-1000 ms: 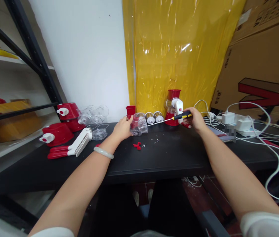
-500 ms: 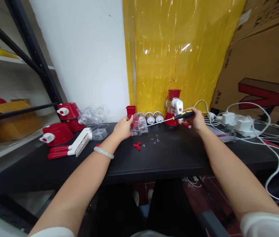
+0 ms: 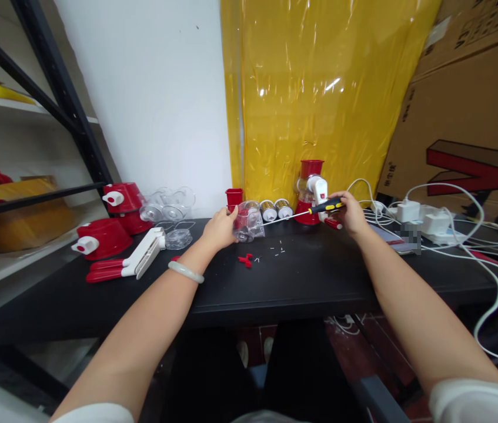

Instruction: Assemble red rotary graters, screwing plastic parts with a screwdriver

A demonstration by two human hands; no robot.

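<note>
My left hand (image 3: 221, 228) grips a clear plastic housing (image 3: 249, 222) on the black table, its fingers wrapped round the left side. In my right hand (image 3: 351, 214) is a screwdriver (image 3: 327, 205) with a black and yellow handle, held almost level. Its long shaft points left and the tip meets the right end of the clear housing; the exact contact is too small to make out. In front of the housing lie a small red plastic piece (image 3: 245, 260) and several loose screws (image 3: 276, 253). Metal drum cutters (image 3: 268, 210) lie just behind.
An assembled red and white rotary grater (image 3: 311, 191) stands behind the screwdriver. To the left are red bases (image 3: 106, 238), white-and-red handles (image 3: 136, 261) and clear housings (image 3: 173, 205). White cables (image 3: 482, 252), chargers (image 3: 437, 222) and a tablet (image 3: 392, 238) occupy the right side.
The screwdriver handle appears slightly turned within my right hand. Both hands otherwise stay in place, and the clear housing has not visibly moved.
</note>
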